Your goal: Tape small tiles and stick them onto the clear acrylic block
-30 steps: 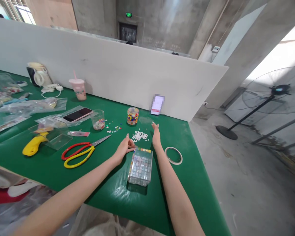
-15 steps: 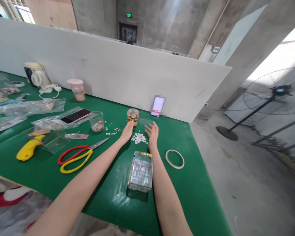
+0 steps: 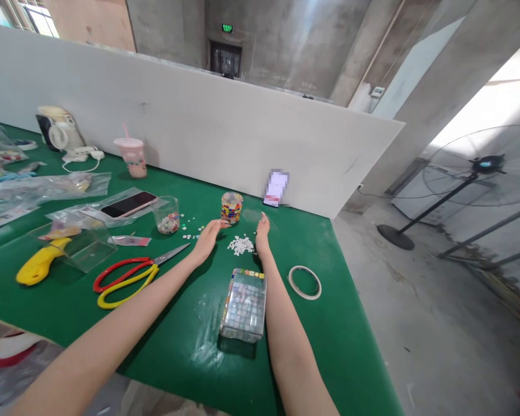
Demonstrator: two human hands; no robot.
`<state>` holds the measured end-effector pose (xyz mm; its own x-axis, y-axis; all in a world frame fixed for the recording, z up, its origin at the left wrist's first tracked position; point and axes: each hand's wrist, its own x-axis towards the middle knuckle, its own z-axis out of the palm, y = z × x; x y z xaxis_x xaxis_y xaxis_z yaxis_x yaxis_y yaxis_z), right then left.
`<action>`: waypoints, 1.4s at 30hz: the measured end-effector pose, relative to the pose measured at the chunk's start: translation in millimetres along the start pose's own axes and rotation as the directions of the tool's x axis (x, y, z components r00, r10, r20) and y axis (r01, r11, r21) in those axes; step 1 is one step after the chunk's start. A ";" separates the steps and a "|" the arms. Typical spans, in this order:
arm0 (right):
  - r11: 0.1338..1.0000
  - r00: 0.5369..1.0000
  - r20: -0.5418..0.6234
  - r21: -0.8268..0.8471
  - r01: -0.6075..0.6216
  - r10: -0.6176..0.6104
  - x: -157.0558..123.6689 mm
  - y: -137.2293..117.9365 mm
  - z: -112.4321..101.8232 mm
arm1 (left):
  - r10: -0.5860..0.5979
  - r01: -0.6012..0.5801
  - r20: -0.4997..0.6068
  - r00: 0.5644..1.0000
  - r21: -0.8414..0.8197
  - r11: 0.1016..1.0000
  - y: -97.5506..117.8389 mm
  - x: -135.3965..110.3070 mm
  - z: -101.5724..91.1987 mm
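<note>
the left hand [image 3: 207, 240] and right hand [image 3: 262, 236], both loosely open, flank white mosaic tiles [image 3: 241, 245], seemingly heaped between them for easy reach.

We hold both bare forearms [image 3: 127, 325] stretched forward. Our left hand [image 3: 206, 241] extends its fingers [image 3: 218, 224] inward; our right hand [image 3: 262, 236] stands edgewise, fingers forward.

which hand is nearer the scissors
Left: the left hand is just right of the tip of the scissors; the right hand is farther right, past the white pieces.
</note>
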<state>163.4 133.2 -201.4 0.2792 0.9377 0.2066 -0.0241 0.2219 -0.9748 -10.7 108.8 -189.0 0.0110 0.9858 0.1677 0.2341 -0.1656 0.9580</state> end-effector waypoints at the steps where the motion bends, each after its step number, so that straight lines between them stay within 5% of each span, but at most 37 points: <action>1: 1.000 1.000 -0.017 -0.004 -0.002 0.002 -2.1 -0.6 0.9 | 0.004 -0.003 -0.023 1.000 0.050 0.999 2.2 -1.4 -7.8; 6: 0.999 0.992 -0.119 0.017 -0.037 0.039 -11.3 -2.3 -0.9 | -0.007 0.056 -0.130 0.992 0.375 0.925 11.3 -1.6 -45.7; 12: 0.996 0.956 -0.282 0.061 -0.063 0.078 -14.4 -3.4 -16.1 | -0.096 0.138 -0.099 0.990 0.753 0.643 21.3 16.0 -80.6; 18: 0.995 0.926 -0.364 0.039 -0.096 0.103 -16.3 -0.9 -27.5 | -0.209 0.036 0.046 0.977 0.927 0.372 20.2 18.6 -70.3; 24: 0.992 0.912 -0.389 0.026 -0.125 0.125 -15.9 1.4 -29.4 | -0.252 -0.077 0.141 0.958 0.966 0.248 13.0 22.4 -65.6; 33: 0.992 0.916 -0.389 -0.033 -0.123 0.101 -24.6 2.5 -27.2 | -0.243 -0.159 0.247 0.938 0.930 0.331 16.8 34.1 -63.3; 42: 0.951 0.976 -0.214 -0.306 -0.034 -0.034 -45.5 -16.1 -39.7 | -0.231 0.000 0.223 0.947 0.720 0.694 18.3 28.7 -75.8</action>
<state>189.2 76.4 -198.4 0.4786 0.8508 0.2170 0.2619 0.0975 -0.9602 -79.8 131.9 -149.0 0.1729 0.9783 -0.1146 0.8625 -0.0942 0.4972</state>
